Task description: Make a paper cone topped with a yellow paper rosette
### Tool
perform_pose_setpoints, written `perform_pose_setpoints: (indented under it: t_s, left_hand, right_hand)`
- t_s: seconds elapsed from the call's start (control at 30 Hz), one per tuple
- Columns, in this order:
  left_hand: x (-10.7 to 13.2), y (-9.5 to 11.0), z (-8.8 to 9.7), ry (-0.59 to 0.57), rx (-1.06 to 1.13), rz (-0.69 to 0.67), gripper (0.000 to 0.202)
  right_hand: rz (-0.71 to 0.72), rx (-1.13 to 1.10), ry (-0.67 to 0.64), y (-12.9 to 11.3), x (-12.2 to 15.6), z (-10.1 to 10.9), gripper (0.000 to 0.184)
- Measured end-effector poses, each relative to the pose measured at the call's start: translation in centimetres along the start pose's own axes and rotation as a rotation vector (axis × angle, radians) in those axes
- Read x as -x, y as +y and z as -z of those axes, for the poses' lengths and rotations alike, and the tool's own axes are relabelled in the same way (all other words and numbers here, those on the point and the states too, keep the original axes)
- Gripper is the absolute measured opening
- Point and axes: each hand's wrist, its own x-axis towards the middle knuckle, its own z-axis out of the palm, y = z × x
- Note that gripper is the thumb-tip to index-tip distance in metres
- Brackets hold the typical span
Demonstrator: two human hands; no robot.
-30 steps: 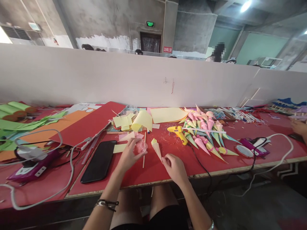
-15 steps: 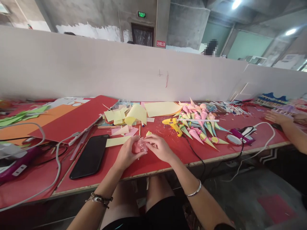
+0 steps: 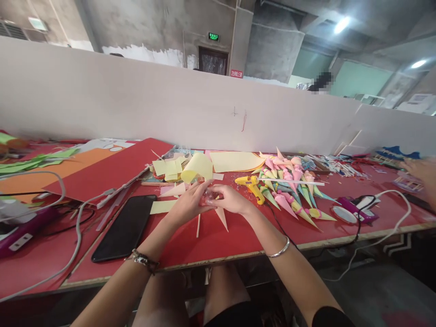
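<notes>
While a crinkled, see-through pink piece [image 3: 208, 195] is held between the left hand [image 3: 190, 202] and the right hand [image 3: 231, 200], much of it is hidden by the bent fingers; each grip is closed on it, thumb and fingers being drawn together around it, over the red tabletop [image 3: 248, 240]. With directions taken from the hands, a pale pink paper cone [image 3: 222, 220] is seen at 5 o'clock, its point turned toward the near edge and its other end hidden by the right hand. Between 6 and 7 o'clock, a thin pale stick [image 3: 198, 227] is partly covered by the left hand. A pale yellow strip [image 3: 162, 207] is placed at 9 o'clock, and beyond it, between 8 and 9, a black phone [image 3: 122, 229] is laid flat. At 11 o'clock a curled yellow sheet [image 3: 197, 167] is found. Between 2 and 3 o'clock a yellow glue gun [image 3: 254, 187] is set beside heaped paper cones [image 3: 285, 203], across which a translucent stick [image 3: 296, 182] is laid
</notes>
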Motion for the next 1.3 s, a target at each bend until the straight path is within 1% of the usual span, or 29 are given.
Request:
perform_pose_setpoints:
  t_s: [0.03,0.13,0.2,0.23,0.27,0.33,0.37,0.4,0.43,0.5,0.57,0.67,0.77,0.83,0.9,1.0,1.1,1.17,1.3]
  left_hand:
    - [-0.3,-0.2,-0.1,-0.005,0.008,0.002,0.056]
    - [-1.1,-0.8,0.2,0.004,0.068,-0.001,0.062]
    - [-1.6,-1.4,0.7,0.072,0.158,0.018,0.062]
    - [-1.7,-1.7,0.9,0.136,0.220,0.045,0.058]
    - [-1.8,-2.0,1.1,0.220,0.285,0.090,0.051]
    - [-1.9,-2.4,1.3,0.391,0.408,0.230,0.041]
    - [-1.9,-2.5,1.2,0.449,0.475,0.319,0.039]
    - [-1.9,-2.5,1.1,0.478,0.553,0.410,0.038]
    - [-1.9,-2.5,0.9,0.476,0.642,0.497,0.039]
    - [-2.0,-2.4,0.4,0.425,0.824,0.626,0.042]
    - [-2.0,-2.3,-0.2,0.392,0.924,0.687,0.043]
    - [-1.8,-2.6,-0.8,0.418,0.886,0.676,0.037]
    - [-1.6,-2.9,-1.0,0.453,0.818,0.630,0.029]
    - [-1.4,-2.7,-0.9,0.475,0.798,0.611,0.024]
    - [-1.4,-2.5,-0.9,0.486,0.774,0.577,0.020]
    - [-1.5,-2.1,-1.1,0.504,0.761,0.541,0.019]
    - [-1.7,-2.0,-1.6,0.538,0.803,0.561,0.019]
    - [-1.7,-2.0,-2.0,0.531,0.818,0.574,0.019]
    - [-1.7,-2.0,-2.4,0.524,0.793,0.580,0.016]
  right_hand:
    - [0.003,0.018,0.036,0.1,-0.2,0.0,0.010]
    - [0.029,0.042,0.237,0.2,-1.2,-0.3,0.005]
    - [0.077,0.012,0.315,0.0,-2.1,-0.4,0.005]
    - [0.103,-0.010,0.332,0.0,-2.6,-0.5,0.006]
    - [0.124,-0.034,0.342,-0.1,-3.0,-0.6,0.006]
    - [0.143,-0.091,0.372,0.0,-3.8,-0.9,0.008]
    - [0.140,-0.126,0.388,0.2,-4.1,-1.2,0.009]
    - [0.129,-0.164,0.404,0.5,-4.3,-1.4,0.010]
    - [0.111,-0.202,0.419,0.8,-4.4,-1.7,0.012]
    - [0.059,-0.261,0.447,1.6,-4.3,-2.4,0.015]
    - [0.012,-0.272,0.463,2.3,-4.0,-3.0,0.019]
    - [0.020,-0.208,0.455,2.9,-3.6,-3.7,0.020]
    - [0.026,-0.193,0.383,3.2,-3.6,-3.9,0.021]
    - [0.004,-0.219,0.326,3.1,-3.6,-3.8,0.021]
    - [0.014,-0.212,0.294,3.0,-3.6,-3.7,0.020]
    - [0.067,-0.122,0.306,2.5,-3.3,-3.5,0.014]
    - [0.094,-0.011,0.346,2.2,-3.1,-3.5,0.009]
    - [0.102,0.035,0.353,2.2,-3.1,-3.5,0.010]
    - [0.089,0.027,0.297,2.3,-3.2,-3.2,0.012]
